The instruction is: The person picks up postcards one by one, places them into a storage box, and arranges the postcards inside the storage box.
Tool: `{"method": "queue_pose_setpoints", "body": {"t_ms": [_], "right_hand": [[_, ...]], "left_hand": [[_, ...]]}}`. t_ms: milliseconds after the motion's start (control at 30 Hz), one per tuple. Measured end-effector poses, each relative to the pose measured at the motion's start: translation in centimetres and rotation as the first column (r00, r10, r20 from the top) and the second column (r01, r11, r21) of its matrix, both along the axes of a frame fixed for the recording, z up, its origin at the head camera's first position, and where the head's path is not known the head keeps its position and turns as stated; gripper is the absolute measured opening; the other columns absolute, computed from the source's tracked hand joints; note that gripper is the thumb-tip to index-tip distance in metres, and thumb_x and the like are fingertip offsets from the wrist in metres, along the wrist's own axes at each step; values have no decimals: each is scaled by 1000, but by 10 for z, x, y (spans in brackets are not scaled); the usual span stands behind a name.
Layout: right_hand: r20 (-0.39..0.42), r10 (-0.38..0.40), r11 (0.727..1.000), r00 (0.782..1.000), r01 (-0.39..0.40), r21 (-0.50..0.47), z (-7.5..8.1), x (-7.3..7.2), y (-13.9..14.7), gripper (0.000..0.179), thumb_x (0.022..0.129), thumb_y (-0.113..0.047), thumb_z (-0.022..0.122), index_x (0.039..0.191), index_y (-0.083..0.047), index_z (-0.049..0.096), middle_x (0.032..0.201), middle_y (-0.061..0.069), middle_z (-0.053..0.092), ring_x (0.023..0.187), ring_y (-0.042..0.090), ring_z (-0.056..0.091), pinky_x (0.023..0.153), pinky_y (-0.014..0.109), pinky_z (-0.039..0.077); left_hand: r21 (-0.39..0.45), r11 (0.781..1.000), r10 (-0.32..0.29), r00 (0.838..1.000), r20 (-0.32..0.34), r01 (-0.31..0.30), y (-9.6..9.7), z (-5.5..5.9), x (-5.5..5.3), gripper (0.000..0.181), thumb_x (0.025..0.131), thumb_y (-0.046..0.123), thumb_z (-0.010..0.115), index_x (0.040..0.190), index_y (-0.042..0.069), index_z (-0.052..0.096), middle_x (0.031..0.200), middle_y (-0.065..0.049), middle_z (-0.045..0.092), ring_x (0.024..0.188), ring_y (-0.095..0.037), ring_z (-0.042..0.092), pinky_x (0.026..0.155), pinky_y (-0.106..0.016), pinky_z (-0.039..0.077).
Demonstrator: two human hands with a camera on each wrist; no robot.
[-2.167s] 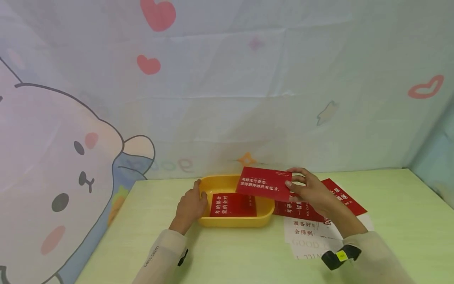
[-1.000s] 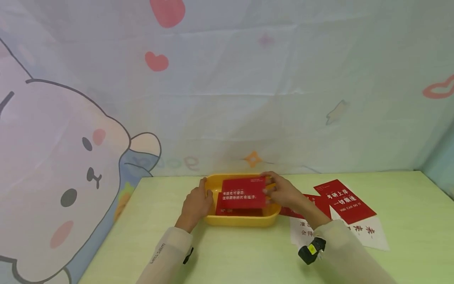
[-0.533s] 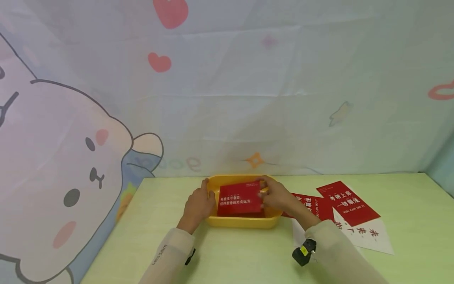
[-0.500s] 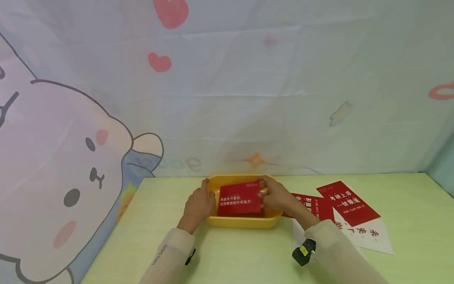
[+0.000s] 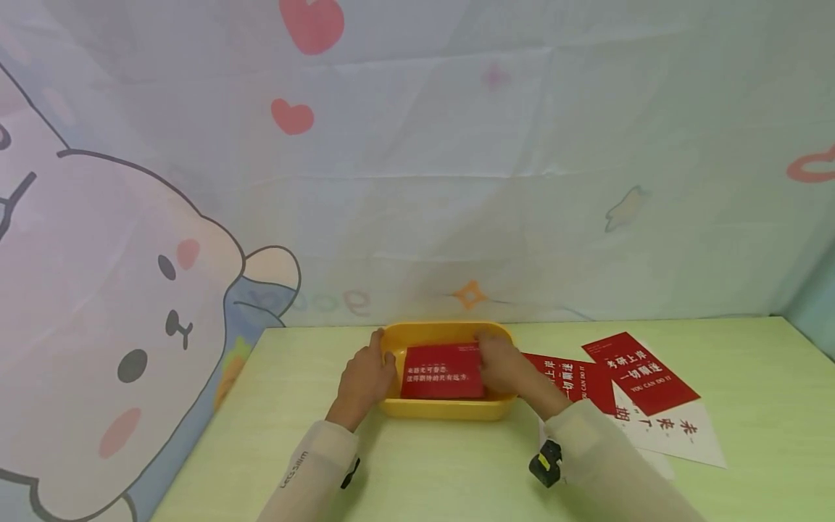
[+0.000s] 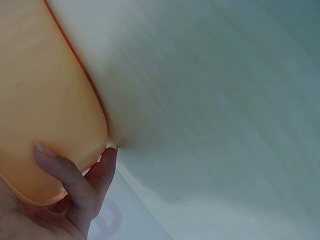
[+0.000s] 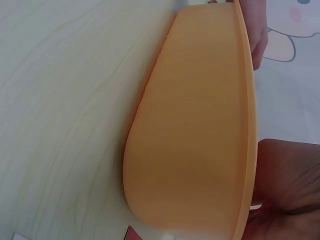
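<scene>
Left grip [image 5: 362, 377] held yellow tray [image 5: 447, 410]; couldn't tell if right grip [image 5: 506, 365] held red card [image 5: 438, 373] inside; card seemed light, bendy, edge-pinchable

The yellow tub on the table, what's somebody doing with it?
A person is handling red cards at the yellow tub. Their left hand holds the tub's left end. Their right hand is inside, at the right edge of a red card; its fingers are too blurred to tell if they grip it. On the table to the right, two more red cards partly cover some white sheets.
</scene>
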State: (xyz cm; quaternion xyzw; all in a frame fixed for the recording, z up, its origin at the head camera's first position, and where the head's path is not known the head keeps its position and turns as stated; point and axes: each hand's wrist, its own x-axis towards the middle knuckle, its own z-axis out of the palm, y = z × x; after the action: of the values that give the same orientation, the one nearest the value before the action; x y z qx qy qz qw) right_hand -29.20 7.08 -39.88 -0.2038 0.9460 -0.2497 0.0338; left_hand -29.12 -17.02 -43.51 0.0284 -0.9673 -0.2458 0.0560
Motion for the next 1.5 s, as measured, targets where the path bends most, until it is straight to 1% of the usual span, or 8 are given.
{"method": "queue_pose_setpoints", "body": {"t_ms": [67,300,400,533,633,1167,1367,1500], "right_hand": [[-11,0,999,1000,1,33,0,1,-1,54,84,6,61,135,16,45,119,29,63,106,36,62,100,51,50],[-45,11,993,999,-5,115,-3,0,-5,39,81,7,63,118,13,53,95,22,62,89,34,59,89,49,53],[-27,-1,991,1000,5,131,-3,0,-7,39,83,6,63,120,13,53,99,23,62,95,36,58,94,51,51],[47,-38,992,998,32,123,-3,0,-10,51,86,2,64,133,12,46,118,27,60,112,40,54,104,53,45],[86,-60,992,995,49,119,-4,0,-11,59,86,0,66,139,10,42,125,27,57,117,39,51,107,53,44],[80,-67,989,995,56,136,-6,1,-12,61,85,-3,69,138,9,42,121,27,56,108,35,50,100,51,48],[75,-61,990,995,51,134,-6,1,-11,63,84,-4,69,139,10,41,122,29,55,109,35,49,100,51,48],[70,-52,991,996,42,130,-6,2,-10,61,86,-3,67,140,10,41,123,29,55,109,35,49,100,51,48]], "left_hand": [[1,1000,3,1000,3,-3,0,0,0,54,102,30,45,151,11,35,122,-20,66,85,-30,66,78,-47,58],[0,1000,7,1000,3,-7,0,-1,0,55,101,30,45,151,10,35,123,-21,65,90,-34,68,82,-49,57],[-1,1000,6,1000,5,-6,0,-1,0,55,101,30,46,151,10,35,123,-22,65,89,-34,67,81,-49,57],[-6,1000,7,1000,8,-7,0,-1,-1,54,101,30,45,151,11,35,123,-21,66,85,-31,66,80,-47,57],[-4,1000,4,1000,7,-4,-1,-2,-1,54,101,30,45,151,11,36,122,-21,66,83,-30,66,77,-46,57],[-7,1000,-5,1000,-6,5,-2,-2,-2,53,101,29,44,150,11,36,113,-21,68,75,-29,63,65,-42,53],[-12,1000,-8,1000,-3,8,-1,-2,-2,54,101,30,45,150,10,36,117,-22,67,82,-32,66,73,-46,57],[-8,1000,-15,1000,-5,15,-1,-1,0,53,101,28,45,150,9,36,114,-22,67,74,-28,62,63,-40,54]]}}
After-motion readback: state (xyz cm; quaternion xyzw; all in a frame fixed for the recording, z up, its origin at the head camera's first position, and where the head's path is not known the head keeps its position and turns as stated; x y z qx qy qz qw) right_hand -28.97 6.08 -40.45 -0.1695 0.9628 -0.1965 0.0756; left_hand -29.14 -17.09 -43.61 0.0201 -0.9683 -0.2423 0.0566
